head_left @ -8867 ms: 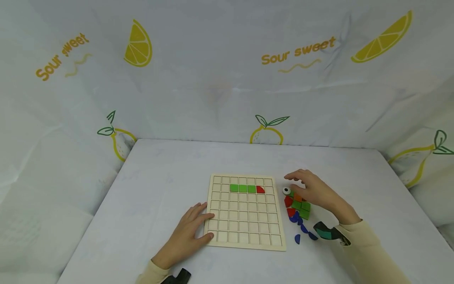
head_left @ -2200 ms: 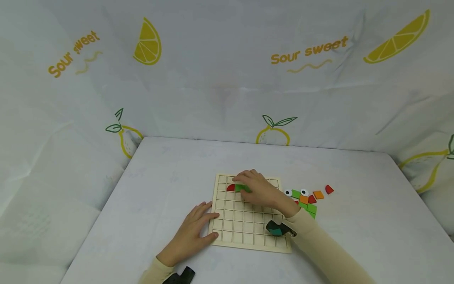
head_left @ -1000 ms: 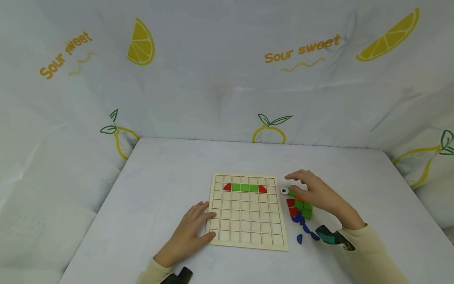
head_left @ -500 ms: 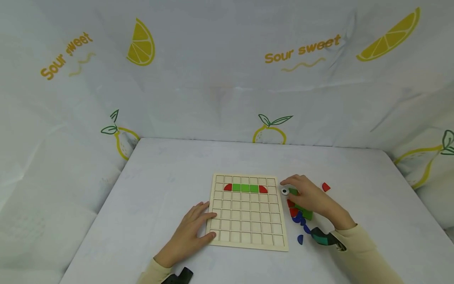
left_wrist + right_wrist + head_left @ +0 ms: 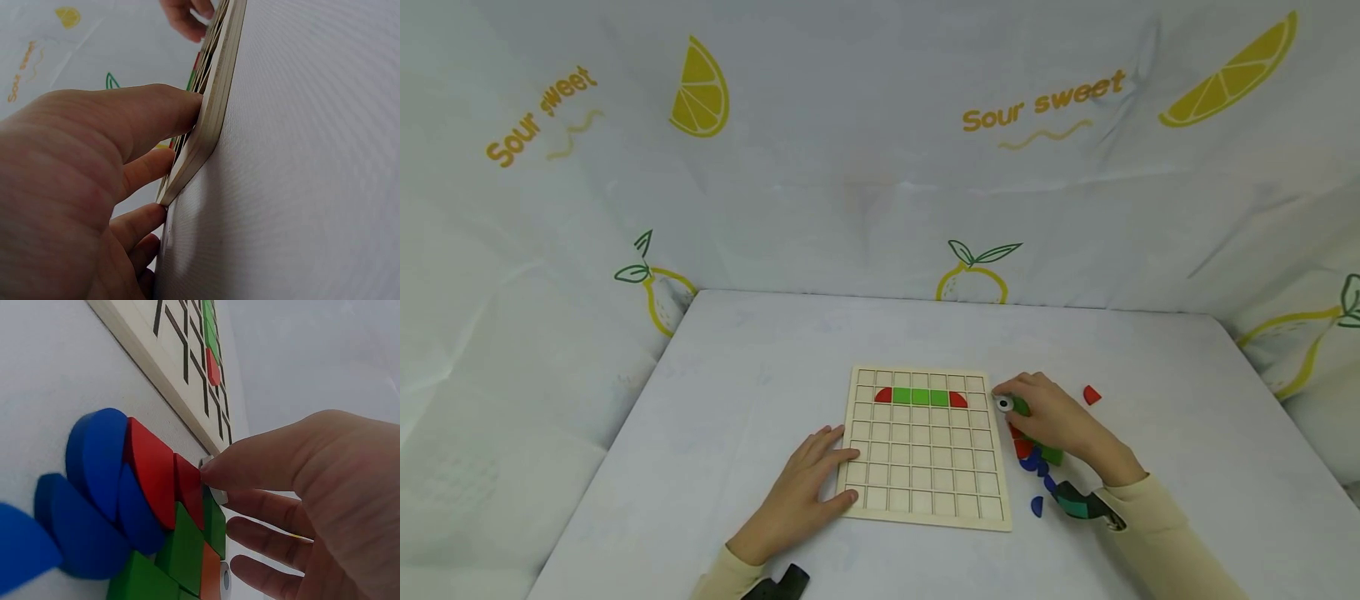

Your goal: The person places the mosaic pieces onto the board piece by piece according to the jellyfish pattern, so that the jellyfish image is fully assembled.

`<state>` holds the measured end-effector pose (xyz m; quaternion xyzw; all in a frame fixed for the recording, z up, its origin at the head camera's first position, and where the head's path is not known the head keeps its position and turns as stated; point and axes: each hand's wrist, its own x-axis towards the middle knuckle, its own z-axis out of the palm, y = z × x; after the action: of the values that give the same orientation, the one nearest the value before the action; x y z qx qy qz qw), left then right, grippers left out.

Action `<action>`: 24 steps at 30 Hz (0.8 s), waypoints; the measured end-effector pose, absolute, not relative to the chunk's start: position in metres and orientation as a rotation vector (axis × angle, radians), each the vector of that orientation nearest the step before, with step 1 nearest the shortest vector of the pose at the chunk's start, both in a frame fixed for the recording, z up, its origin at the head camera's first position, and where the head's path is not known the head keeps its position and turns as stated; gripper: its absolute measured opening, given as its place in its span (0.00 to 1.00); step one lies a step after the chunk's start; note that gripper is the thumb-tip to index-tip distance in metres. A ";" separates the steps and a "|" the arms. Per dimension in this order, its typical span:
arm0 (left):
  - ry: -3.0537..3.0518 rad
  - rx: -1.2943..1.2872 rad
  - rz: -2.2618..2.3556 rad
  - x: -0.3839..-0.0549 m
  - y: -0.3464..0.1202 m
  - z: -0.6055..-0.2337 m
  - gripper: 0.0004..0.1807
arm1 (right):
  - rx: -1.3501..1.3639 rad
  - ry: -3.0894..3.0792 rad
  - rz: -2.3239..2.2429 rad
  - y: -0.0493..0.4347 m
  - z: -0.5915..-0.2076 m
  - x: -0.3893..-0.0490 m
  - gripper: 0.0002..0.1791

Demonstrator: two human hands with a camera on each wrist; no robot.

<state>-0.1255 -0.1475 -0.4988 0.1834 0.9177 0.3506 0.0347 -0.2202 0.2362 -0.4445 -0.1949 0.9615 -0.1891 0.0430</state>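
Note:
A pale wooden grid board lies on the table. Near its far side runs a row of three green squares with a red quarter-round piece at each end, the left one and the right one. My left hand rests at the board's left edge, fingers extended, thumb on the near corner. My right hand pinches a round white eye piece between thumb and index finger, right beside the board's far right corner. The right wrist view shows the thumb tip on that eye piece.
Under and beside my right hand is a cluster of red, green, orange and blue half-round pieces. A second eye piece lies there too. One red piece lies apart, as does a blue one.
A red quarter-round has joined the row's left end. My right hand has gone from the board back to the pieces and lowered onto the eye piece. The left hand stays put.

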 end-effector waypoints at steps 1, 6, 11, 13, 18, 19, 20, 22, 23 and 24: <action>2.820 0.563 1.079 -0.125 -0.147 -0.499 0.27 | -0.593 2.941 -0.575 0.236 -0.444 -0.220 0.19; 2.812 0.557 1.087 -0.125 -0.147 -0.498 0.26 | -0.594 2.947 -0.574 0.236 -0.444 -0.220 0.19; 2.809 0.554 1.087 -0.126 -0.148 -0.499 0.27 | -0.616 2.935 -0.620 0.234 -0.442 -0.221 0.19; 2.809 0.554 1.087 -0.126 -0.148 -0.499 0.27 | -0.631 2.927 -0.648 0.231 -0.440 -0.221 0.19; 2.799 0.566 1.099 -0.124 -0.149 -0.497 0.26 | -0.679 2.898 -0.726 0.219 -0.434 -0.221 0.17; 2.797 0.569 1.100 -0.124 -0.149 -0.496 0.26 | -0.694 2.891 -0.737 0.217 -0.433 -0.221 0.16; 2.796 0.571 1.099 -0.124 -0.149 -0.496 0.26 | -0.701 2.884 -0.743 0.214 -0.431 -0.221 0.16; 2.798 0.573 1.095 -0.124 -0.148 -0.496 0.26 | -0.713 2.873 -0.750 0.210 -0.429 -0.221 0.15; 2.799 0.573 1.094 -0.124 -0.148 -0.495 0.26 | -0.714 2.866 -0.754 0.207 -0.428 -0.221 0.15; 2.801 0.573 1.093 -0.124 -0.148 -0.495 0.26 | -0.722 2.861 -0.755 0.205 -0.427 -0.221 0.14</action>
<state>-0.1239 -0.1482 -0.4953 0.1870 0.9143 0.3569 0.0406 -0.2212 0.2052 -0.4270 -0.2368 0.9382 -0.2477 0.0480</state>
